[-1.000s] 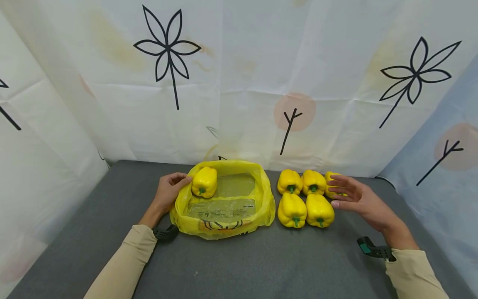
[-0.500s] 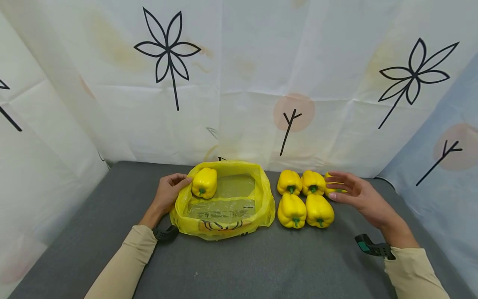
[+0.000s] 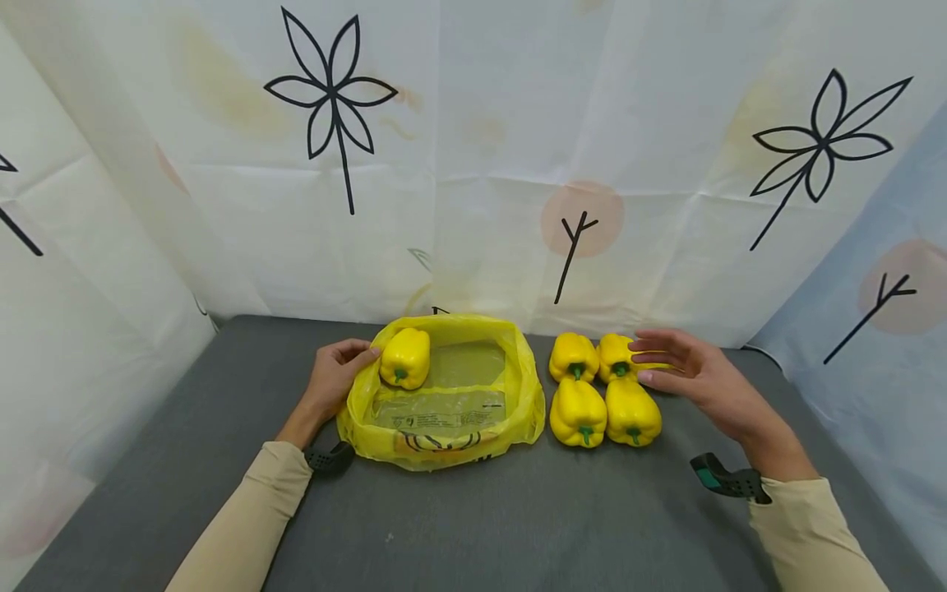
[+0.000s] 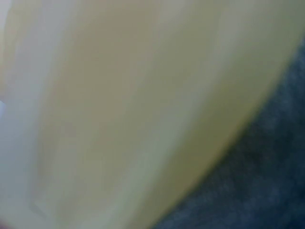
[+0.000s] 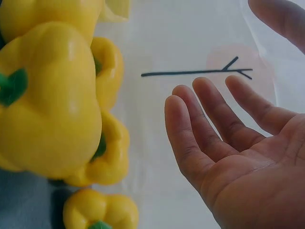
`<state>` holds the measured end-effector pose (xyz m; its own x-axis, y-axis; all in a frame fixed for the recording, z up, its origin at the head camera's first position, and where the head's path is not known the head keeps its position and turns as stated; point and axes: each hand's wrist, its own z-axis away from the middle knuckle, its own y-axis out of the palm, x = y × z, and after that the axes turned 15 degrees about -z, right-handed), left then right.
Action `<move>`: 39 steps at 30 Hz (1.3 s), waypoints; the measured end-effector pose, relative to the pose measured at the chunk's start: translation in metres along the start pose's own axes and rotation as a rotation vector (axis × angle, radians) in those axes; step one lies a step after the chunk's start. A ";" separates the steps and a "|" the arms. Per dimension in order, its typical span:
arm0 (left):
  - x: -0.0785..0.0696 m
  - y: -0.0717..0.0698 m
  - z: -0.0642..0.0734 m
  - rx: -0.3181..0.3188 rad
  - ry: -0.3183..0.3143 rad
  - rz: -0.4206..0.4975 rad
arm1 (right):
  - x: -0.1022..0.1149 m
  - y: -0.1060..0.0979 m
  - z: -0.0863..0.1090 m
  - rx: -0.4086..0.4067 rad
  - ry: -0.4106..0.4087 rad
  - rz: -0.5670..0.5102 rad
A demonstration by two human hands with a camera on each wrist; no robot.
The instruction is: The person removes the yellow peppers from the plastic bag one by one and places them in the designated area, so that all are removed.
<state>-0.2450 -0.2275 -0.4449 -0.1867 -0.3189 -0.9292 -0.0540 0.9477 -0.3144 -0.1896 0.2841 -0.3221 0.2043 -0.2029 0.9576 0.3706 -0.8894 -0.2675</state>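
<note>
A yellow plastic bag (image 3: 444, 452) stands wide open on the grey table, its rim rolled outward. Inside, at its left end, sits one yellow bell pepper (image 3: 405, 358). My left hand (image 3: 331, 380) pinches the bag's left rim between thumb and fingers. Blurred yellow plastic (image 4: 128, 105) fills most of the left wrist view. To the bag's right, more bell peppers (image 3: 579, 413) stand in two rows, stems toward me. My right hand (image 3: 703, 382), fingers spread and empty, hovers by the right end of the back row, mostly hiding the last pepper (image 5: 101, 210) from the head view.
The grey table (image 3: 473, 526) stretches in front of the bag and peppers. A pale patterned cloth (image 3: 481, 205) hangs close behind them and along both sides. Each wrist wears a dark strap (image 3: 732, 481).
My right hand has shifted left, from beside the back row's last pepper to over it. The left hand, the bag and the peppers stay in place.
</note>
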 end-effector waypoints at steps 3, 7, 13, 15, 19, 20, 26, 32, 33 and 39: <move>0.000 -0.001 -0.001 0.002 -0.005 -0.001 | 0.002 0.005 -0.004 0.012 -0.010 -0.021; -0.002 -0.001 0.000 0.006 -0.017 -0.003 | 0.004 0.012 -0.008 0.016 -0.007 -0.036; -0.001 -0.001 0.001 0.003 -0.014 0.006 | 0.009 0.024 -0.015 0.028 -0.018 -0.052; -0.001 0.000 0.001 -0.001 -0.013 0.004 | 0.011 0.028 -0.018 0.036 -0.023 -0.058; -0.001 0.000 0.001 -0.001 -0.010 0.006 | 0.013 0.033 -0.024 0.044 -0.034 -0.072; -0.001 0.000 0.001 -0.002 -0.010 0.007 | 0.013 0.035 -0.026 0.049 -0.038 -0.079; 0.000 0.000 0.001 0.001 -0.001 0.009 | 0.016 0.044 -0.034 0.071 -0.051 -0.114; 0.000 0.000 0.000 0.000 0.005 0.006 | 0.017 0.055 -0.041 0.095 -0.048 -0.152; 0.000 0.000 0.000 0.000 0.006 0.004 | 0.017 0.056 -0.042 0.095 -0.047 -0.158; 0.000 0.000 0.000 -0.001 0.001 0.009 | 0.019 0.065 -0.049 0.095 -0.054 -0.180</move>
<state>-0.2451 -0.2271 -0.4451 -0.1881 -0.3101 -0.9319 -0.0534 0.9507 -0.3055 -0.2062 0.2022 -0.3157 0.1745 -0.0191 0.9845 0.4889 -0.8662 -0.1035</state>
